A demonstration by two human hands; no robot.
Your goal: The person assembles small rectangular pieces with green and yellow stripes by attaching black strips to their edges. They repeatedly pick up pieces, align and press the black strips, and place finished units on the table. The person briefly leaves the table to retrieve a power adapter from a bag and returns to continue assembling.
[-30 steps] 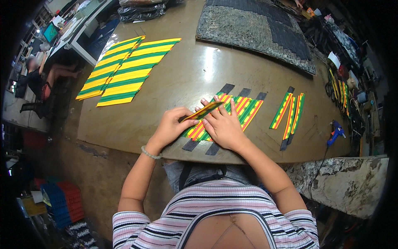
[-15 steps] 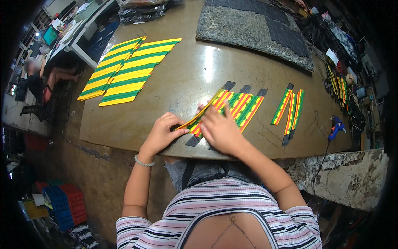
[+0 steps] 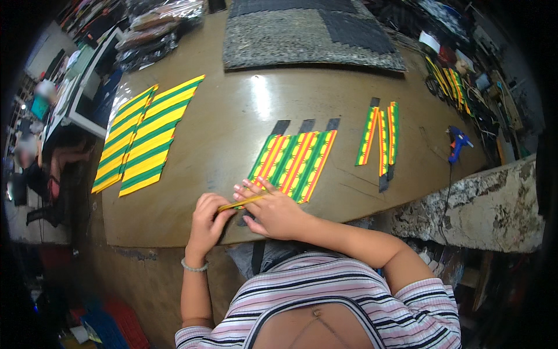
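where right hand (image 3: 278,214) covers striped bands (image 3: 293,164), strip (image 3: 239,203) half hidden, left hand (image 3: 207,220) pinching

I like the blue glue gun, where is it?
In the head view, the blue glue gun lies far right on the table, just right of the striped strips.

At lower centre, the left hand (image 3: 207,220) and right hand (image 3: 273,210) pinch a narrow yellow strip (image 3: 240,203) at the table's (image 3: 232,122) near edge, touching striped green-yellow bands (image 3: 293,163).
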